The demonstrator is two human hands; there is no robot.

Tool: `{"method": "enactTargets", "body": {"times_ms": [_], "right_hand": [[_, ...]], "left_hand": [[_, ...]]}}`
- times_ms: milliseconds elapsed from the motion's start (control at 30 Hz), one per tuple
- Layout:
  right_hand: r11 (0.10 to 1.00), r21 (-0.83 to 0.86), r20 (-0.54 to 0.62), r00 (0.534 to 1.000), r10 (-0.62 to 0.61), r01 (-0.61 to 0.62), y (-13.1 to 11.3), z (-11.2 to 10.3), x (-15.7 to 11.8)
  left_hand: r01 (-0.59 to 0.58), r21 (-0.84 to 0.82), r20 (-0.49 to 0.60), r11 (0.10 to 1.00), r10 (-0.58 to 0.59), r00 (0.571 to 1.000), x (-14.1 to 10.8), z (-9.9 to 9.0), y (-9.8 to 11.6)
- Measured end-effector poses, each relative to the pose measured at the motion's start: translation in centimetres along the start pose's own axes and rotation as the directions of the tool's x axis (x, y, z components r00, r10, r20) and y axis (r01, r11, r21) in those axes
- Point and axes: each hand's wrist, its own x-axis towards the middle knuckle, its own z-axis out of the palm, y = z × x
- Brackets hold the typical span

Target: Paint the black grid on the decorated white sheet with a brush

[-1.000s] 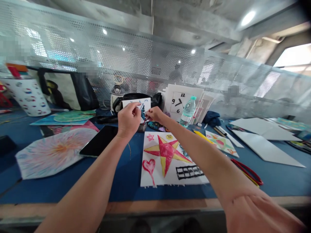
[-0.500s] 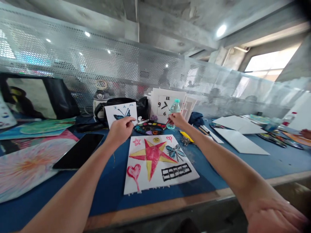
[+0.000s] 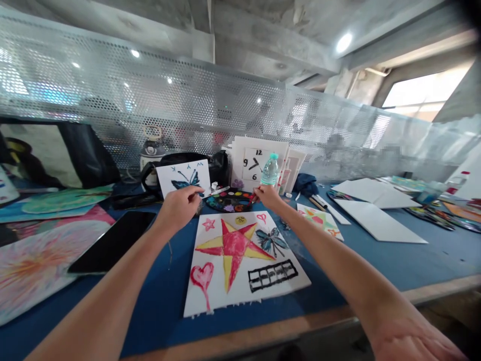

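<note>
My right hand (image 3: 267,196) pinches a thin paintbrush (image 3: 252,200), its lower end over the paint palette (image 3: 230,202) with its several colour blobs. A clear bottle with a green cap (image 3: 269,169) stands just behind that hand. My left hand (image 3: 182,204) is closed, fingers curled, in front of the white card with a blue butterfly (image 3: 184,176); whatever its fingers hold is hidden. Between my forearms lies a white canvas (image 3: 221,306) painted with a red and yellow star (image 3: 236,244), hearts, a blue butterfly and a black grid.
A black tablet (image 3: 112,240) and a round, colourful painting (image 3: 41,265) lie at left. White boards (image 3: 381,220), markers (image 3: 330,208) and a small painting (image 3: 323,223) are at right. Stacked canvases with a clock drawing (image 3: 244,145) lean before the perforated metal screen (image 3: 210,110).
My right hand has moved left and down from in front of the bottle to the palette with the paintbrush. My left hand has lowered slightly. The small painting at right has come into view.
</note>
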Motion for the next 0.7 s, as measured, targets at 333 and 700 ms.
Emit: {"method": "enactTargets", "body": {"times_ms": [333, 700], "right_hand": [[1.000, 0.018, -0.020, 1.000, 0.009, -0.008, -0.2, -0.3, -0.4], [0.994, 0.113, -0.122, 0.992, 0.024, -0.010, -1.9, -3.3, -1.8]], "left_hand": [[0.001, 0.031, 0.002, 1.000, -0.001, 1.000, 0.1, 0.0, -0.2], [0.039, 0.017, 0.003, 0.999, -0.039, 0.999, 0.3, 0.2, -0.6]]}}
